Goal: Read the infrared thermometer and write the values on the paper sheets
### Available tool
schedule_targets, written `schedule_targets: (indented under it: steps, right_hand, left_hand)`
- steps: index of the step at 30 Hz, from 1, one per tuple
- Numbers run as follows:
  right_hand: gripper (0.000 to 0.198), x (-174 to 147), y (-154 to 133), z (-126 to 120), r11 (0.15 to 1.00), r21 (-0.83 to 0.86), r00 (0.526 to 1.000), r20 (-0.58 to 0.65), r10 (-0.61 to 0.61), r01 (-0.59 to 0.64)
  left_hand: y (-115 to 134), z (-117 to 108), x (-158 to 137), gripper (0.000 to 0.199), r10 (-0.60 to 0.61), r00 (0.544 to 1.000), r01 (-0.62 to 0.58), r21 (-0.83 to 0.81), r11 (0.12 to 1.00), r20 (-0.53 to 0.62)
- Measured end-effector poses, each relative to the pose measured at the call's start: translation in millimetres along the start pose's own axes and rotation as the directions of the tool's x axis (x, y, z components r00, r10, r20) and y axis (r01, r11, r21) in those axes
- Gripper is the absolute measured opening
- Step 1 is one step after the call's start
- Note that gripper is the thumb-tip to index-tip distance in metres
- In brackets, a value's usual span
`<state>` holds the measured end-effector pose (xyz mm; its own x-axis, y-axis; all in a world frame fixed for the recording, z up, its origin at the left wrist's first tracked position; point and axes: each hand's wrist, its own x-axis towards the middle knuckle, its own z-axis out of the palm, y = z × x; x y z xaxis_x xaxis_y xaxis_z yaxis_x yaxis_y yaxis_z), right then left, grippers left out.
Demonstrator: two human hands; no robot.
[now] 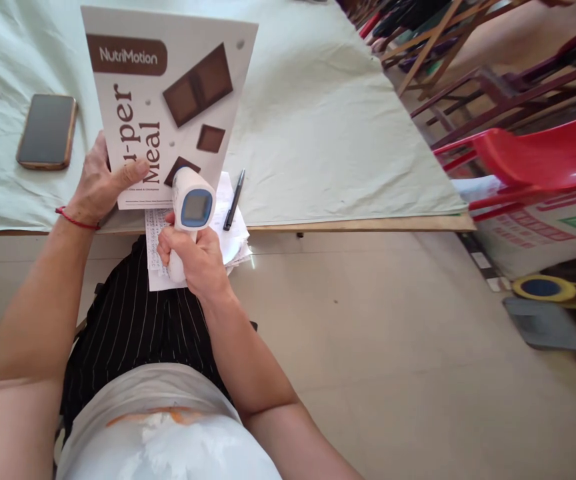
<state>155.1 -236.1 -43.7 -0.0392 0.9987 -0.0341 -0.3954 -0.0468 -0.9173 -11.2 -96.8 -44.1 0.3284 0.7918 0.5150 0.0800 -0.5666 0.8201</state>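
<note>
My left hand [103, 175] grips the lower left edge of a white NutriMotion box [188, 60], its thumb lying across the printed front. Pictures of chocolate pieces cover that front, which faces me. In my right hand [193, 257] is a white infrared thermometer [196, 193] with a blue-rimmed screen, fingers wrapped round its handle. The thermometer stands before the box's lower right corner; I cannot tell whether they touch. Its screen looks grey, with no reading I can make out. Beneath both, written papers [233, 233] overhang the table edge, and a black pen [235, 200] rests on them.
A phone [47, 131] with a dark screen lies on the pale green tablecloth [318, 133], left of the box. Right of the table are a red plastic chair [553, 160], a printed white sack [543, 230] and wooden frames. Tiled floor [368, 333] shows below the table edge.
</note>
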Motion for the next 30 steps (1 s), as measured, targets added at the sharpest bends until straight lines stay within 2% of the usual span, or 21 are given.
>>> schedule_targets:
  steps: [3,8,15,21,26,30]
  right_hand:
    - [0.026,0.2,0.1,0.2,0.999,0.034,1.0,0.003,-0.021,0.021]
    - [0.027,0.7,1.1,0.7,0.999,-0.005,0.999,0.0,-0.035,0.035]
    - [0.023,-0.4,-1.5,3.4,1.0,-0.002,1.0,0.007,-0.027,0.027]
    - [0.031,-0.3,-5.9,3.8,1.0,0.016,1.0,0.009,0.009,-0.009]
    - [0.032,-3.1,-8.5,3.2,0.998,0.05,0.999,0.034,0.039,-0.04]
    - [0.034,-11.6,-26.4,-9.5,0.998,-0.062,0.996,0.086,0.017,-0.012]
  left_hand:
    - [-1.8,-0.5,1.0,0.063,-0.005,1.0,0.005,0.009,1.0,0.016]
    - [-2.1,-0.6,1.8,0.064,0.0,1.0,0.0,0.002,1.0,0.017]
    - [4.7,2.7,1.5,0.07,-0.075,0.997,0.075,0.029,0.997,-0.007]
    - [-2.1,0.3,4.1,0.073,-0.022,1.0,0.022,-0.027,0.999,-0.008]
    - [-8.8,-3.3,6.1,0.074,0.033,0.999,-0.033,0.003,0.999,0.004]
    - [-13.5,-3.4,7.4,0.072,0.118,0.993,-0.118,-0.016,0.993,-0.002]
